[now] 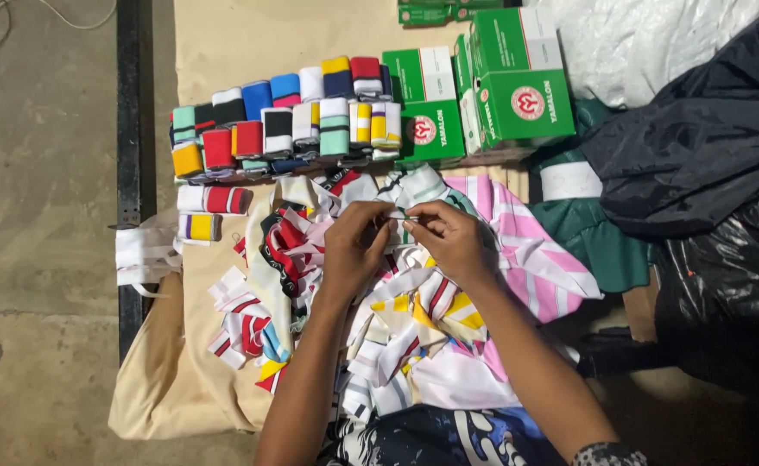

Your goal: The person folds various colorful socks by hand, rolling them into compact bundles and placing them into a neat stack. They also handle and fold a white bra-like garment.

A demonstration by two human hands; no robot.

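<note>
Both the left hand (355, 246) and the right hand (451, 239) pinch a small white fabric strip (399, 219), apparently striped, fingers closed on it above the heap of striped cloth scraps (414, 328), near the rolled bands (284, 121).

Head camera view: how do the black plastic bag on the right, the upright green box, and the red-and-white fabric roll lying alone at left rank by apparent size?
1. Black plastic bag, largest.
2. Upright green box.
3. Red-and-white fabric roll, smallest.
</note>
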